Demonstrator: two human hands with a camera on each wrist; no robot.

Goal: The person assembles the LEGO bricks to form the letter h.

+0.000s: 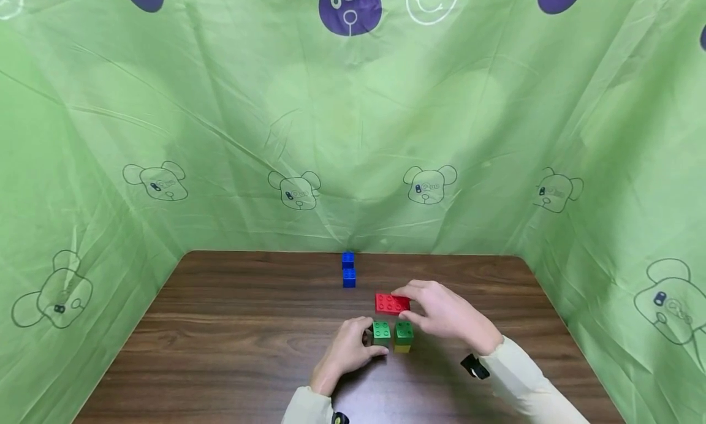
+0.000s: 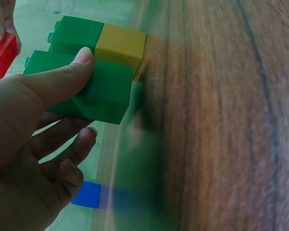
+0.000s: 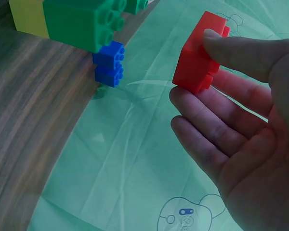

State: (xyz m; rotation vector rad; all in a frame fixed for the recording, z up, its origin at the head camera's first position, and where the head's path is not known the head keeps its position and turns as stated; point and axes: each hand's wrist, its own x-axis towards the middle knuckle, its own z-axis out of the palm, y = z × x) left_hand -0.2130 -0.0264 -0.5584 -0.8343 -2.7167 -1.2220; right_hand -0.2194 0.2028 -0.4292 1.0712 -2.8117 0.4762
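My left hand point(image 1: 351, 345) pinches a stack of green toy bricks point(image 1: 381, 333) between thumb and fingers. In the left wrist view the thumb lies flat along the side of that green stack point(image 2: 106, 89). Right beside it, a green brick on top of a yellow brick point(image 1: 402, 348) stands upright on the table. My right hand point(image 1: 441, 310) grips a red toy brick point(image 1: 384, 303) by its right end, studs up, above and behind the two stacks. The right wrist view shows the thumb on one face of the red brick point(image 3: 195, 57) and fingers below.
Two blue bricks point(image 1: 349, 278) sit one behind the other towards the back edge of the brown wooden table point(image 1: 248, 326). Green printed cloth point(image 1: 353, 130) hangs behind the table and along both sides.
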